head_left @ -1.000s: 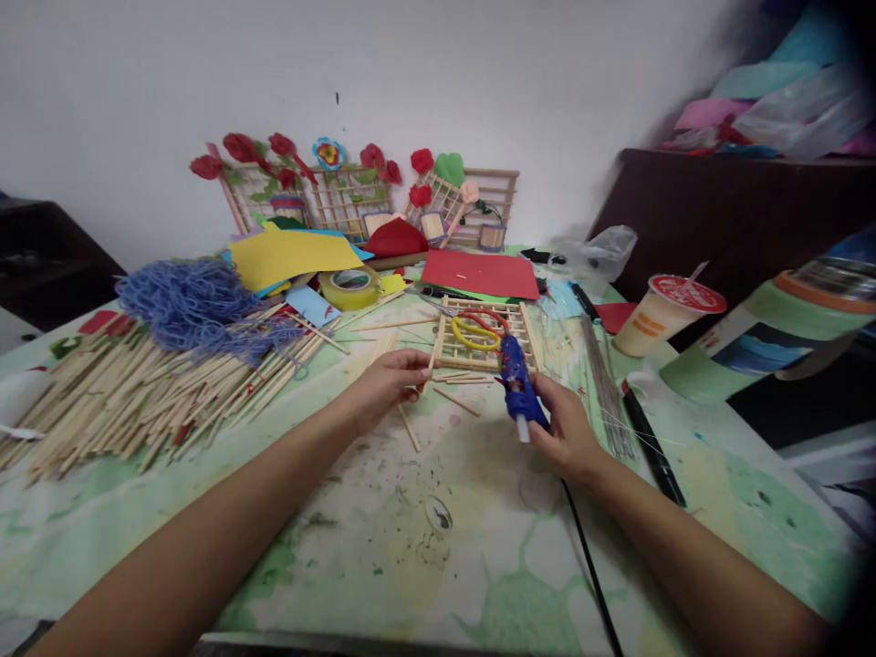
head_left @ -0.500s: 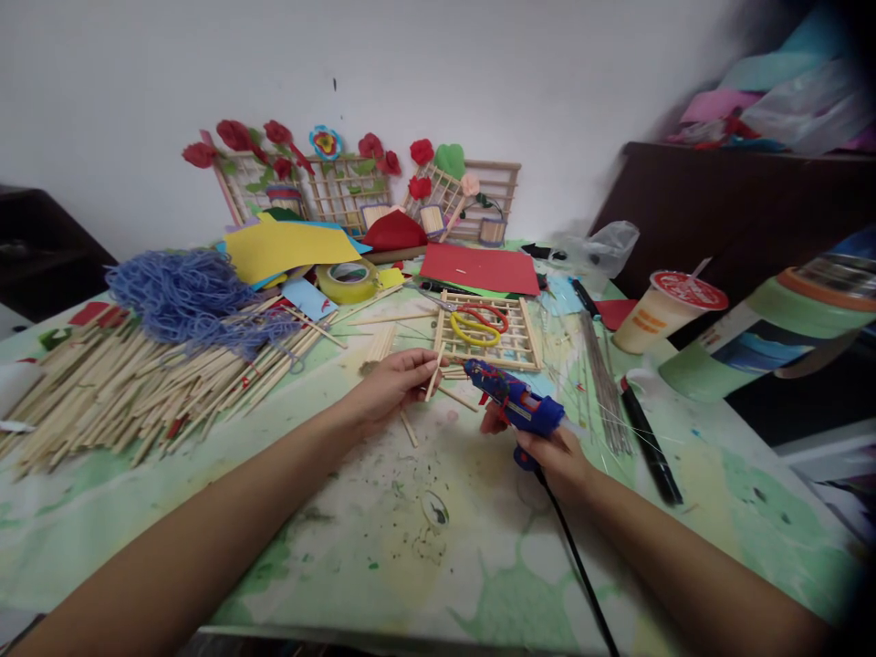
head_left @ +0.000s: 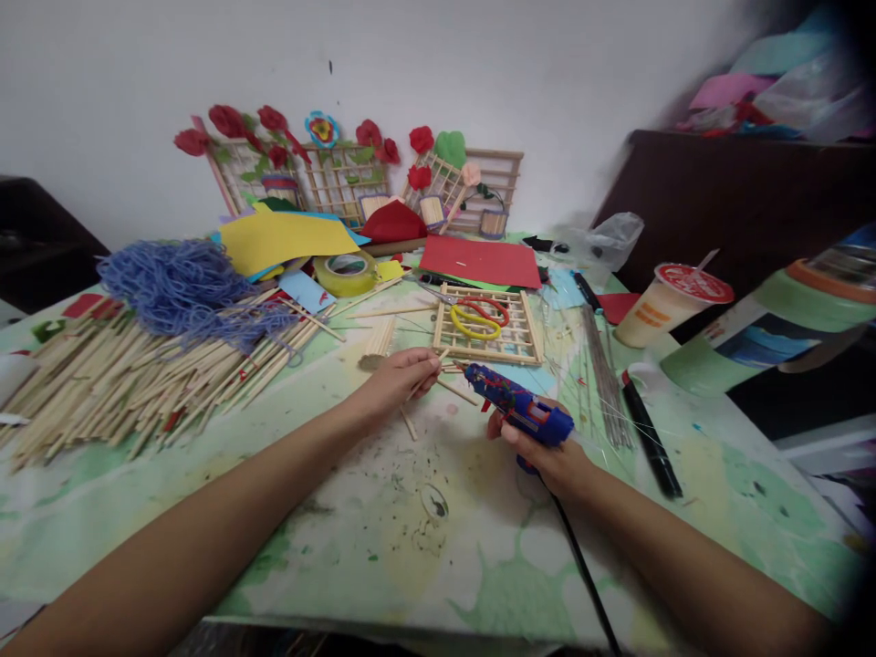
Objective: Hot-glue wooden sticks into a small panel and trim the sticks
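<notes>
A thin wooden stick (head_left: 443,354) is pinched between the fingers of my left hand (head_left: 403,383), near the middle of the table. My right hand (head_left: 551,456) is wrapped round the grip of a blue glue gun (head_left: 518,401), its nozzle pointing left, close to the stick. Loose sticks (head_left: 457,393) lie under and beside my left hand. Behind both hands, scissors (head_left: 475,323) with red and yellow handles rest on a small wooden lattice (head_left: 521,339). A short row of joined sticks (head_left: 379,341) sits just behind my left hand.
Many loose sticks (head_left: 137,383) and blue yarn (head_left: 171,283) cover the left side. A black marker (head_left: 651,443), thin wires (head_left: 602,374), a lidded cup (head_left: 671,306) and a large green bottle (head_left: 745,338) stand or lie at right. Paper and flowered lattices (head_left: 342,192) line the back.
The stick in my left hand has turned and now shows less beyond the fingers. The glue gun has tilted slightly, its rear lower and farther right. The view has shifted a little.
</notes>
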